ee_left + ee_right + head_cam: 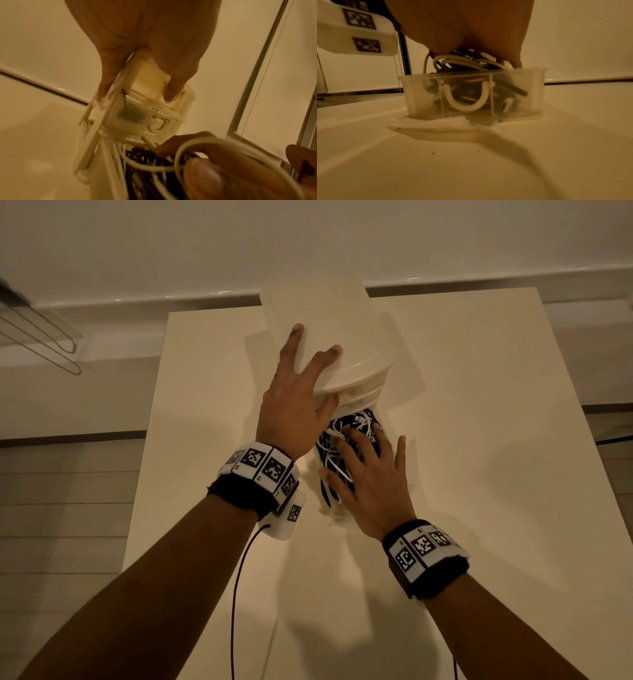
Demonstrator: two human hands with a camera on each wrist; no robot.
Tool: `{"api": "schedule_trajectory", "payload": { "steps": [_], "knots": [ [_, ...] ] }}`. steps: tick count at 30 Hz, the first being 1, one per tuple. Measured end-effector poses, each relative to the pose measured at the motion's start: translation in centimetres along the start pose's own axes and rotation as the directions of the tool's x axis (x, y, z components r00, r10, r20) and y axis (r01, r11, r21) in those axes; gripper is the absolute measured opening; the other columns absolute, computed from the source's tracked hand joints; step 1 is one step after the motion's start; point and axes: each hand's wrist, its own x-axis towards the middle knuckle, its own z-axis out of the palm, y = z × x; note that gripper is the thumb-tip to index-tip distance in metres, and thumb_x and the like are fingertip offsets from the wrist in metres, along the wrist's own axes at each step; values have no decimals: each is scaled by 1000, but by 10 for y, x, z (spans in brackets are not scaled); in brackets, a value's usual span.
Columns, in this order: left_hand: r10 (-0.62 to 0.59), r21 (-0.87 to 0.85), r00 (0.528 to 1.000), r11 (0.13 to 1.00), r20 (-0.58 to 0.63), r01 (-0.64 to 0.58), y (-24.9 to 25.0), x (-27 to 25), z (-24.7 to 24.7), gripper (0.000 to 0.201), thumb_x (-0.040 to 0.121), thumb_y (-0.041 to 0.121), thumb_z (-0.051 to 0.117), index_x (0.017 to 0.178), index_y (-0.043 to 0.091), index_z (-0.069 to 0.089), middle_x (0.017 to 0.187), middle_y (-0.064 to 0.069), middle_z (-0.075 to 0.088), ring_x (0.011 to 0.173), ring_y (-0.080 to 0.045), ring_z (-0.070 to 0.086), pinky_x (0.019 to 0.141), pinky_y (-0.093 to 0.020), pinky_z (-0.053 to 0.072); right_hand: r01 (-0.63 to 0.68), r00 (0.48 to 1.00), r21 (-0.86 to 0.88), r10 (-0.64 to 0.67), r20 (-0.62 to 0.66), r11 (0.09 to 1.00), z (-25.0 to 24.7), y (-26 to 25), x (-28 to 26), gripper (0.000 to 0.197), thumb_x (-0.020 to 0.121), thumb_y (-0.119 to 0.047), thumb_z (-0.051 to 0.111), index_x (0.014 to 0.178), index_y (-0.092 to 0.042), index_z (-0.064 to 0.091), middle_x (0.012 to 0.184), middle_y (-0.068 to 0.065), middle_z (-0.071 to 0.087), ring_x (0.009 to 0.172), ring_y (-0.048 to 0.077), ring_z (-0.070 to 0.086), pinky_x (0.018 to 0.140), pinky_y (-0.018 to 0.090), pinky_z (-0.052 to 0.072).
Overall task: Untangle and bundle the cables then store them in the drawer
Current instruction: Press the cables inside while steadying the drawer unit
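A small translucent white drawer unit (329,313) stands on the white table (496,422). Its bottom drawer (334,513) is pulled out towards me and holds a tangle of white and black cables (356,419). My left hand (294,392) grips the unit's top, fingers spread over it and thumb hooked under the front edge. The left wrist view shows the fingers (173,86) clamping the unit (147,81). My right hand (370,474) lies flat on the cables, fingers straight, pressing them down. In the right wrist view the cables (465,102) heap above the drawer's (522,86) rim under the palm (471,27).
The table's far edge runs close behind the unit, with a wall and baseboard beyond. Wire hangers (44,337) hang off to the far left. A thin black wire (239,577) drops from my left wrist band across the table's near side.
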Motion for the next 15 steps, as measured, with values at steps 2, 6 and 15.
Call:
{"api": "schedule_trajectory", "payload": {
  "steps": [2,6,15],
  "knots": [
    [-16,-3,998,1000,56,17,0,-1,-2,62,90,34,69,146,40,42,169,1,4,147,-31,34,87,-47,57,22,1000,13,-21,-17,1000,5,4,2,52,100,-53,28,141,-25,43,147,4,41,141,40,27,109,67,23],
    [-89,41,989,996,122,85,7,-5,-13,79,84,49,68,152,45,29,169,0,-7,154,-40,9,109,-72,30,49,998,78,-46,-38,996,8,9,1,64,95,-67,24,143,-28,41,151,0,36,145,35,20,116,62,16],
    [-83,-215,997,973,8,82,1,-91,-6,10,94,27,58,100,19,56,90,7,55,74,-12,58,64,-38,53,11,1000,238,-5,-27,971,0,16,4,56,91,-57,27,141,-38,43,151,-15,33,138,26,22,113,50,22]
  ]
}}
